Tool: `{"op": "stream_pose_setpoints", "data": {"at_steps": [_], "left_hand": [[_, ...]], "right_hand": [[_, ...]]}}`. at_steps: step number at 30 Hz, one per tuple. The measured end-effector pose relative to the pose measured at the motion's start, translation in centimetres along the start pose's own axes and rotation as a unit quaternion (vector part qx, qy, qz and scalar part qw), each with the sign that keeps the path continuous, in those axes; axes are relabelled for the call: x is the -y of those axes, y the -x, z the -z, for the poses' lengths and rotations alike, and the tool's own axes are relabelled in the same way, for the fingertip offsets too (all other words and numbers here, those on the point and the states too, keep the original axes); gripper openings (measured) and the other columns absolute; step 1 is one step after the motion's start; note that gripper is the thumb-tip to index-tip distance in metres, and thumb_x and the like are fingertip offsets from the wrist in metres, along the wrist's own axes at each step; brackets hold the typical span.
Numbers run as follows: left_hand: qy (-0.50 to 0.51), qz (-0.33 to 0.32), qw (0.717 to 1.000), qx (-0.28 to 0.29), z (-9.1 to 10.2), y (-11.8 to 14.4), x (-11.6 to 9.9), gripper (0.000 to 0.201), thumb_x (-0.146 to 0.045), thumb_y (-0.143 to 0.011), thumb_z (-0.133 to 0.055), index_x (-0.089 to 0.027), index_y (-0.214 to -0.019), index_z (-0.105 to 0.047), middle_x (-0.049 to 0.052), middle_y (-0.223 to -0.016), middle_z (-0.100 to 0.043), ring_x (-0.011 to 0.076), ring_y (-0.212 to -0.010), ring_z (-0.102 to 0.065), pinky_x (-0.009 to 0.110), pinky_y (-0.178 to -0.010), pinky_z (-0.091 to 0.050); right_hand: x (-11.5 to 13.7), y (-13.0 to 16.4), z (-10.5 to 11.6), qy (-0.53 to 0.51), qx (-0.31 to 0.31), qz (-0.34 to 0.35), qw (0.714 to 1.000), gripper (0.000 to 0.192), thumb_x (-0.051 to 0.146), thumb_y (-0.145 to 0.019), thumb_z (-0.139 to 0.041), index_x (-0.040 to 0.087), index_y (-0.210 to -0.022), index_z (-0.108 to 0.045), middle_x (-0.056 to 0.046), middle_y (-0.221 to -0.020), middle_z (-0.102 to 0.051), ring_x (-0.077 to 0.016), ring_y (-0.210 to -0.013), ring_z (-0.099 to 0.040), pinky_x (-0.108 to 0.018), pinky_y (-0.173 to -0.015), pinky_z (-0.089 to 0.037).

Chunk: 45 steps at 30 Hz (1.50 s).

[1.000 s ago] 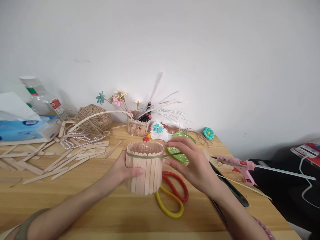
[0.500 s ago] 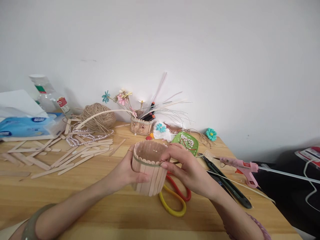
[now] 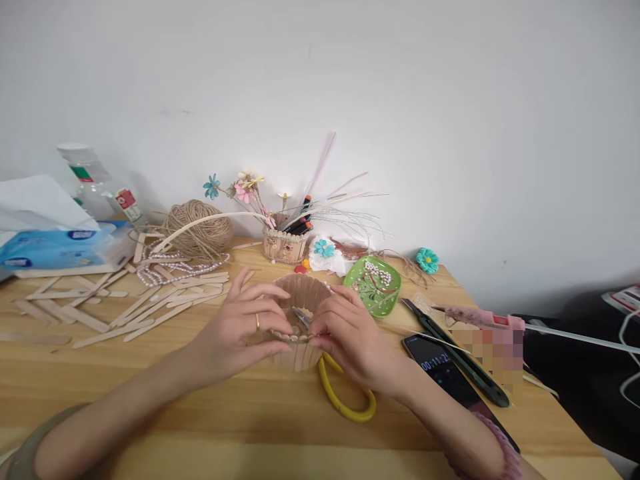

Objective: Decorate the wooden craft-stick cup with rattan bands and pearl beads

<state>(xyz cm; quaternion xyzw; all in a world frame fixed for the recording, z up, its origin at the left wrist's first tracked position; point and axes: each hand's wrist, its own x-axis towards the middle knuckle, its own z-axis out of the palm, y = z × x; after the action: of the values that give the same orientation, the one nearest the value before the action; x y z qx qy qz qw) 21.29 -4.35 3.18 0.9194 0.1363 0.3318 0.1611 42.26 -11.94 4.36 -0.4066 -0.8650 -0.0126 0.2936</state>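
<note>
A round cup faced with upright wooden craft sticks (image 3: 299,357) is between my hands, its far inner wall showing and its near rim partly hidden. My left hand (image 3: 250,327), a ring on one finger, curves over the left of the near rim, thumb below and fingertips above. My right hand (image 3: 347,333) has its fingers closed at the right of the near rim; what lies under the fingertips is hidden. A grey pointed shape shows within the cup's outline. The yellow handle of a pair of scissors (image 3: 345,400) lies under my right wrist.
Loose craft sticks (image 3: 125,313), a pearl string (image 3: 183,267) and a twine ball (image 3: 197,227) lie left. Behind stands a decorated holder (image 3: 284,247) with flowers and markers. Rightward are a green dish (image 3: 353,273), a utility knife (image 3: 463,363), a phone (image 3: 443,370) and a pink glue gun (image 3: 483,320).
The cup has shifted slightly and sits less visible between my hands. My left hand has moved from the cup's side up to its front rim. The phone now shows more.
</note>
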Motion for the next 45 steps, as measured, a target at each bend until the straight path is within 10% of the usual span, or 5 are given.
{"op": "stream_pose_setpoints", "data": {"at_steps": [26,30,37,45], "left_hand": [[0.007,0.101,0.994,0.043,0.8,4.3,-0.2,0.015,-0.033,-0.074,-0.065,-0.025,-0.087,-0.062,0.002,-0.092,-0.067,0.0207,-0.102,-0.057,0.050,-0.110,0.004],[0.042,0.111,0.992,0.031,1.2,4.2,-0.4,0.023,-0.035,-0.070,-0.070,-0.025,-0.089,-0.064,0.003,-0.096,-0.068,0.0233,-0.105,-0.057,0.051,-0.110,0.008],[0.001,0.074,0.997,0.028,1.2,3.7,-1.3,0.034,-0.043,-0.069,-0.070,-0.025,-0.098,-0.064,0.006,-0.104,-0.069,0.0261,-0.111,-0.054,0.052,-0.109,0.011],[-0.069,0.049,0.993,0.081,-0.7,2.5,-1.6,0.018,-0.037,-0.077,-0.063,-0.024,-0.089,-0.064,0.002,-0.086,-0.073,0.0236,-0.097,-0.060,0.053,-0.107,0.016]], "right_hand": [[1.8,-0.9,-1.7,-0.015,0.003,0.048,0.999,0.047,0.050,-0.086,-0.046,0.012,-0.114,-0.050,-0.011,-0.104,-0.061,-0.0219,-0.104,-0.052,-0.041,-0.093,-0.042],[2.0,-0.1,-0.7,-0.023,-0.088,0.030,0.995,0.011,0.023,-0.093,-0.043,0.018,-0.099,-0.050,-0.007,-0.088,-0.060,-0.0195,-0.088,-0.055,-0.036,-0.077,-0.047],[2.7,1.9,1.8,-0.029,-0.190,-0.066,0.979,0.025,0.014,-0.091,-0.032,0.021,-0.068,-0.037,0.000,-0.061,-0.037,-0.0145,-0.056,-0.038,-0.029,-0.052,-0.031],[3.8,3.6,2.8,-0.038,-0.119,-0.096,0.987,0.022,0.012,-0.088,-0.044,0.020,-0.067,-0.046,0.002,-0.055,-0.043,-0.0108,-0.049,-0.041,-0.025,-0.045,-0.032]]}}
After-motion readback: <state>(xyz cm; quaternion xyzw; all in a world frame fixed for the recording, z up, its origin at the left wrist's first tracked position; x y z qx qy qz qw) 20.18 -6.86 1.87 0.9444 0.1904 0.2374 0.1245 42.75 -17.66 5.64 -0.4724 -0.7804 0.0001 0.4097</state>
